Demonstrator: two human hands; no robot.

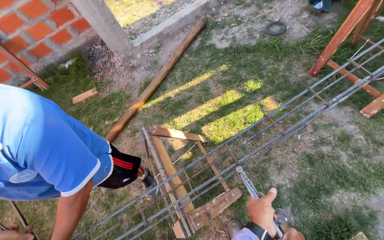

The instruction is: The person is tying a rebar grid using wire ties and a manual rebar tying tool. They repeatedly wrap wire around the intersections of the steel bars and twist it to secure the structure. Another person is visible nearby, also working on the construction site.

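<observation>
Rebar cage [263, 133] runs diagonally from the lower left up to the upper right, resting across a wooden trestle [178, 186] on the grass. Left hand [262, 210] is wrapped tight around a metal tying tool [248, 182], whose tip meets the near bars of the cage just right of the trestle. Right hand [293, 234] is mostly cut off at the bottom edge; cannot tell its grip. Left of the trestle, a co-worker in a blue shirt [36, 142] bends over the cage. A long timber pole [156, 80] lies beyond it.
</observation>
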